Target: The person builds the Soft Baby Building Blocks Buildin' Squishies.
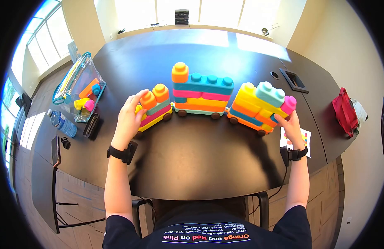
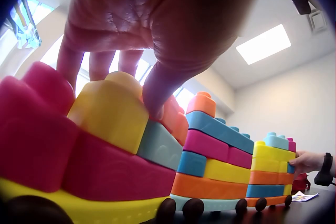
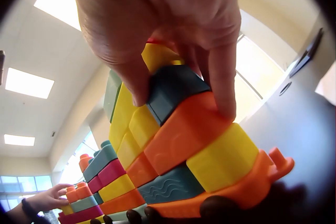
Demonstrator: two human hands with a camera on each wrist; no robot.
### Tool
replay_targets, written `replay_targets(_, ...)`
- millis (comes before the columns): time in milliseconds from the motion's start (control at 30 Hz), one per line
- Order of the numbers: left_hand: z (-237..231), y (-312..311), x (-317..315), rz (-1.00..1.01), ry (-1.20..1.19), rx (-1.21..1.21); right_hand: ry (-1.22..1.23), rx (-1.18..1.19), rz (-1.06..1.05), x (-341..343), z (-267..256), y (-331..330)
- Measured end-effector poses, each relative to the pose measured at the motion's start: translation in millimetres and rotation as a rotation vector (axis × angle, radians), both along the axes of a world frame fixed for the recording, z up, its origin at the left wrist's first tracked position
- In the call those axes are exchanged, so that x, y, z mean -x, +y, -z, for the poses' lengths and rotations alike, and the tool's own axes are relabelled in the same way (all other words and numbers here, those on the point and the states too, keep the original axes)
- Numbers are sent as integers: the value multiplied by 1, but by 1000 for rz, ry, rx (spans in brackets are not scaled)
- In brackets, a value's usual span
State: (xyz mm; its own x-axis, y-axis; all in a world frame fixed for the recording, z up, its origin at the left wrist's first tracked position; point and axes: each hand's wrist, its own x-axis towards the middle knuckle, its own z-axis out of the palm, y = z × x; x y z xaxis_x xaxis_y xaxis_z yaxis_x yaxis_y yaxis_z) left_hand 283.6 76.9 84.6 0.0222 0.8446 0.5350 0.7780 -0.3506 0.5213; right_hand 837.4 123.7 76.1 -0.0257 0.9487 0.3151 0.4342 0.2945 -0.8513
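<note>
Three wheeled cars of stacked blocks stand in a curved row on the dark table: a left car [image 1: 157, 115], a taller middle car [image 1: 202, 96] and a right car [image 1: 251, 108]. The left hand [image 1: 127, 118] is at the outer end of the left car; in the left wrist view, this hand [image 2: 157, 24] pinches a yellow block [image 2: 113, 109] between thumb and fingers. At the right car's outer end is the right hand [image 1: 291, 129]. In the right wrist view, its thumb and fingers [image 3: 223, 77] grip around a dark blue block [image 3: 176, 90] above an orange one.
A clear bag [image 1: 82, 89] with loose blocks, a water bottle [image 1: 62, 123] and a black case [image 1: 91, 125] lie at the left. Beside the right wrist is a printed sheet [image 1: 307, 143]. A red bag [image 1: 345, 112] sits at the far right.
</note>
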Motion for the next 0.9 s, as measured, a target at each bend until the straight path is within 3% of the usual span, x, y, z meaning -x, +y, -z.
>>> replay_targets(367, 3, -6, -12, 11, -12, -41, 17, 3, 56, 8, 1, 11)
replay_targets(567, 5, -7, -25, -72, 49, -61, -81, -183, 72, 18, 8, 1)
replay_targets(900, 6, -7, -36, -189, 115, -28, -110, -171, 88, 22, 6, -10)
